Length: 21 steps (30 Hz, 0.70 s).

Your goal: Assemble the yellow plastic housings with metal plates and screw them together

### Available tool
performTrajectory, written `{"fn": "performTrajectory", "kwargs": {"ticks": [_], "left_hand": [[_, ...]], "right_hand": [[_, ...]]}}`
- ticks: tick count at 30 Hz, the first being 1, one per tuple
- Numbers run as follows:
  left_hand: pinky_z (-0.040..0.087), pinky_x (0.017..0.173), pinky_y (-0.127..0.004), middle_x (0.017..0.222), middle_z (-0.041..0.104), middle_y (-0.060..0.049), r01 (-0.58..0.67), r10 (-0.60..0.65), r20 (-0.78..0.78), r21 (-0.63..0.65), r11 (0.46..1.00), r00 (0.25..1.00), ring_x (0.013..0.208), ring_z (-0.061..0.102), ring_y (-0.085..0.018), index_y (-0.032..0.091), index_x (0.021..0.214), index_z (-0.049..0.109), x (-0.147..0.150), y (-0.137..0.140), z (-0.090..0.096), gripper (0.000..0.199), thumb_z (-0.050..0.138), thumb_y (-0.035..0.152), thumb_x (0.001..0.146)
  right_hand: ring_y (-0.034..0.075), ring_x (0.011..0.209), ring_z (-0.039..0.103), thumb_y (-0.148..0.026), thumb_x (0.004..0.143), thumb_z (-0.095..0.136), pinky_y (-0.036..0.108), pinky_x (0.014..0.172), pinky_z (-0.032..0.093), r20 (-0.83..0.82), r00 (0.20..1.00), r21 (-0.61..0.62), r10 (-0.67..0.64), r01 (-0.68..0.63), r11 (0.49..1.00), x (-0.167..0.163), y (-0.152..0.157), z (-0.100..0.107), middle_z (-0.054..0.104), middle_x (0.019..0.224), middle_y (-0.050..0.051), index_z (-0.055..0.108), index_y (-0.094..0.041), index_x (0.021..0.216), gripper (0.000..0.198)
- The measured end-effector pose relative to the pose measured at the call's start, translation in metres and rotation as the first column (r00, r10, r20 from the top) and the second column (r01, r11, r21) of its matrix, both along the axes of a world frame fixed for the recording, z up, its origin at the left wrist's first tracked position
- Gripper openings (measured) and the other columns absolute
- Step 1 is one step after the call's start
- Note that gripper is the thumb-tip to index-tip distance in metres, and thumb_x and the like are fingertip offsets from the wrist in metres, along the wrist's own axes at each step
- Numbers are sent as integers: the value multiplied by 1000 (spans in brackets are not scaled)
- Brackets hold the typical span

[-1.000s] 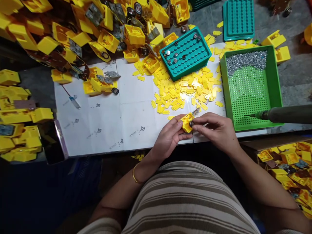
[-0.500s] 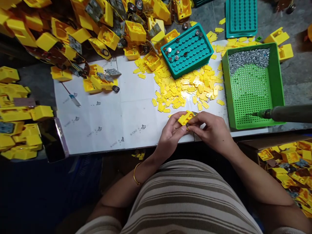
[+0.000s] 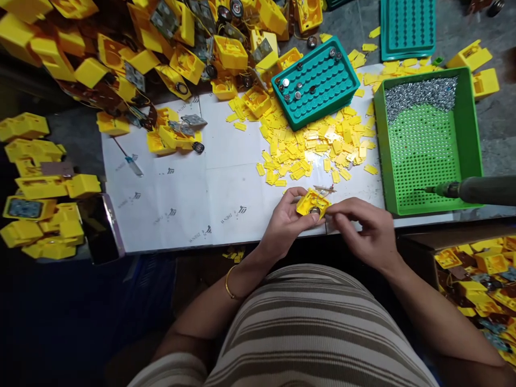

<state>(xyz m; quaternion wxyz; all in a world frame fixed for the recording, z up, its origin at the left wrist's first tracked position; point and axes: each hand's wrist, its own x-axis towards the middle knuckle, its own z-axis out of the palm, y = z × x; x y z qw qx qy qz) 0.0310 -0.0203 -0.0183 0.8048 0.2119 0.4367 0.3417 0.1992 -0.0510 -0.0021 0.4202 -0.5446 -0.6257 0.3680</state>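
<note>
My left hand (image 3: 283, 221) grips an open yellow plastic housing (image 3: 308, 202) above the front edge of the table. Inside its lower side sits a round metal-faced part (image 3: 314, 210), with my left thumb against it. A small circuit board (image 3: 324, 189) hangs by thin wires off the housing's far side. My right hand (image 3: 365, 226) is at the housing's right edge, index finger and thumb drawn together in a pinch; whatever lies between the tips is too small to make out. Small flat yellow plastic pieces (image 3: 298, 170) lie scattered just beyond my hands.
A teal tray (image 3: 322, 102) holds several round parts. The green basket (image 3: 427, 156) contains small screws (image 3: 423, 91), and a power screwdriver (image 3: 484, 191) reaches over it from the right. Yellow housings (image 3: 229, 54) pile up at back left. A screwdriver (image 3: 133, 164) and a phone (image 3: 100, 228) lie left.
The housing has turned so that its open inside and the round part show. My right hand has shifted right, off the housing's top to its edge. The circuit board now hangs clear.
</note>
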Motion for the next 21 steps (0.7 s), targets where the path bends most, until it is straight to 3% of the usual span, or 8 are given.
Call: {"fn": "performTrajectory", "kwargs": {"ticks": [2,4,7,11,13,16,21], "left_hand": [[54,80,-29,93,70,1,42,-42,3,-33,999,999,85,70,-15,23,103,42,0,0,2,49,76,16,69],[54,78,-28,92,71,0,68,-68,1,-51,996,998,82,72,-16,22,104,41,0,-1,4,49,75,17,70],[54,75,-28,93,71,-1,111,-112,0,-64,992,994,81,73,-18,22,103,43,0,-2,8,48,76,18,69],[55,70,-26,92,71,-1,168,-170,-33,-73,983,985,77,72,-16,22,100,43,0,-1,11,45,76,22,70],[55,68,-25,88,70,0,155,-161,-93,-64,986,983,76,71,-15,21,98,42,0,0,10,43,76,24,71],[53,62,-22,77,66,3,156,-158,-213,-27,987,964,72,68,-13,21,91,43,0,1,7,40,77,26,69],[50,50,-19,76,66,1,262,-259,-240,-18,965,936,67,67,-14,21,89,43,0,2,7,37,74,32,72]], "right_hand": [[11,66,64,-18,88,59,22,58,53,-126,976,-117,-178,163,980,4,3,-4,68,84,2,67,-20,97,12],[11,61,65,-30,87,62,21,49,52,-244,931,-326,-272,185,927,9,9,-9,68,94,3,65,-21,108,22],[13,58,67,-50,86,61,21,42,52,-377,897,-569,-230,-29,822,13,20,-17,68,96,5,61,-20,116,42],[12,51,60,-58,79,65,19,38,47,-427,896,-666,-122,-221,712,14,29,-21,64,69,1,68,-15,103,50],[9,49,55,-53,73,74,18,36,43,-437,887,-674,-152,-211,708,14,31,-19,62,67,-1,68,-14,103,49],[7,46,51,-42,65,83,16,34,38,-446,859,-646,-250,-116,755,15,33,-15,61,67,-4,65,-15,105,51],[9,49,57,-38,64,84,23,48,51,-436,870,-584,-232,-77,808,22,34,-15,67,70,-1,65,-16,103,49]]}}
